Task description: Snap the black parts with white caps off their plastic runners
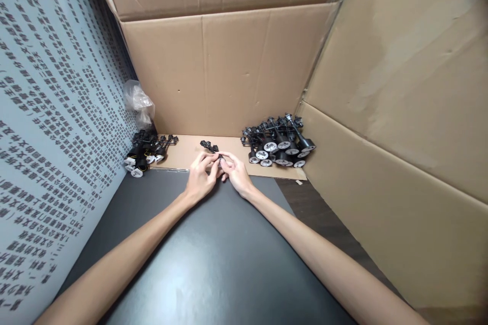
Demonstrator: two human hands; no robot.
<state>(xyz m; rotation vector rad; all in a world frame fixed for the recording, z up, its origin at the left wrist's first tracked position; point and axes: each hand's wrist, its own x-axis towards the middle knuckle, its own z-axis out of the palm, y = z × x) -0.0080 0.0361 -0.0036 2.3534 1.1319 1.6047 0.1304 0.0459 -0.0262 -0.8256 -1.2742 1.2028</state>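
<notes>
My left hand [202, 174] and my right hand [237, 172] meet above the far edge of the dark grey tabletop. Both have their fingers pinched together around a small black piece that looks like part of a miniature lamp post. Most of it is covered by the fingers. Just beyond the fingertips, a black cluster of lantern-shaped heads [209, 146] shows over the cardboard strip; whether it joins the held piece I cannot tell.
To the right lies a stacked pile of black lamp-post-like pieces [282, 142] with round pale-bottomed bases. On the left sit similar black parts with yellow wires [143, 155], below a clear plastic bag [139, 101]. Cardboard walls [229, 71] and a printed blue-grey sheet [57, 111] enclose the table.
</notes>
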